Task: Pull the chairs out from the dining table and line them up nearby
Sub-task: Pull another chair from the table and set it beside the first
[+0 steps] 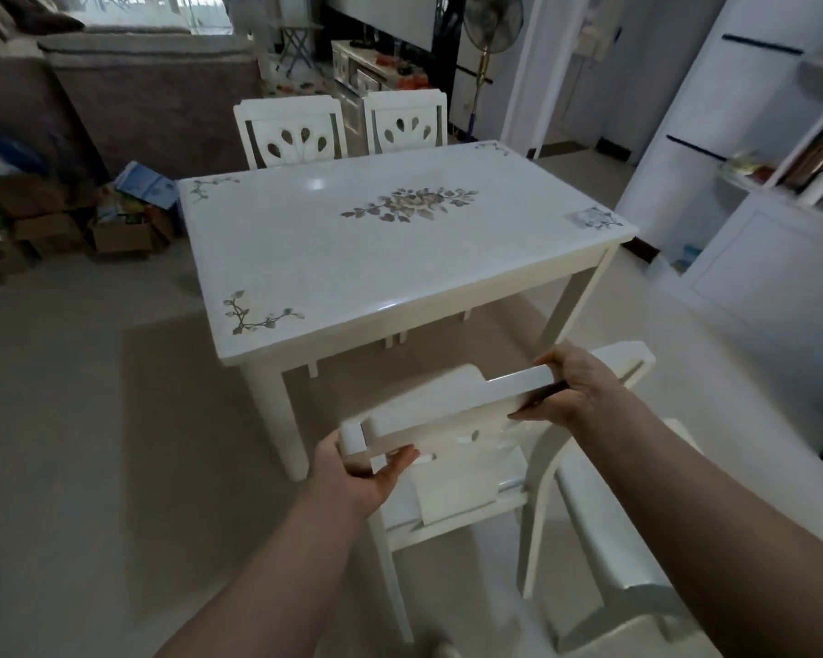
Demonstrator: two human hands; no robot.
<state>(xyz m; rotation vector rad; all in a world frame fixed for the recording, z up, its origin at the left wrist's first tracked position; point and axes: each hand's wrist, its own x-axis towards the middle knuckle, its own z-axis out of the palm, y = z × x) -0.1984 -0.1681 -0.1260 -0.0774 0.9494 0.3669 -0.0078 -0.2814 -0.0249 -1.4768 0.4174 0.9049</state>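
A white dining table [305,258] with flower patterns stands in the middle of the view. In front of its near side is a white chair [447,420], its backrest tilted toward me. My left hand [357,472] grips the left end of the backrest's top rail. My right hand [576,387] grips the right end of that rail. A second white chair [604,529] stands just right of it, partly under my right arm. Two more white chairs, one [288,133] on the left and one [407,118] on the right, stand at the table's far side.
A grey sofa [129,73] sits at the back left, with cardboard boxes [115,230] and bags on the floor beside it. White shelving [756,206] lines the right wall. A standing fan [490,21] is at the back. Pale floor spreads left of the table.
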